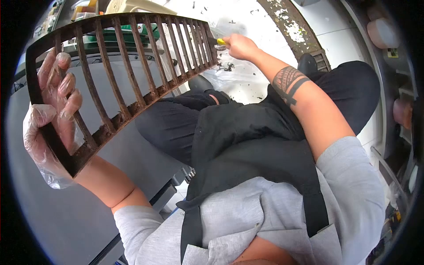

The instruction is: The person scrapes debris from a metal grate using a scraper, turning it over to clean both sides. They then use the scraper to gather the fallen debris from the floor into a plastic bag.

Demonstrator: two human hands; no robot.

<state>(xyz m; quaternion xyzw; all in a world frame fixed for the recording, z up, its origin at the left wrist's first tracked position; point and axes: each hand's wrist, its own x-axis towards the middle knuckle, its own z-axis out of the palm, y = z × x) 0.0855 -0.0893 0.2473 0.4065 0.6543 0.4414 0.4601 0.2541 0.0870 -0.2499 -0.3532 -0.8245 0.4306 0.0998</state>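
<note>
In the head view, the plastic-gloved left hand [66, 104] gripped the left end of a rusty grate [140, 102], raised aslant, while the bare right hand [242, 47] held a yellow tool [221, 42] at its right end, the tip's contact hard to tell. The loose glove [58, 180] might have let the grate slip; littered floor [260, 26] gave room beyond its right edge, a gray surface [39, 212] showing behind its left.

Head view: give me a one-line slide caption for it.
A gloved left hand grips a brown, crusted slatted grate while the bare right hand holds a yellow-handled tool at its far end.
</note>
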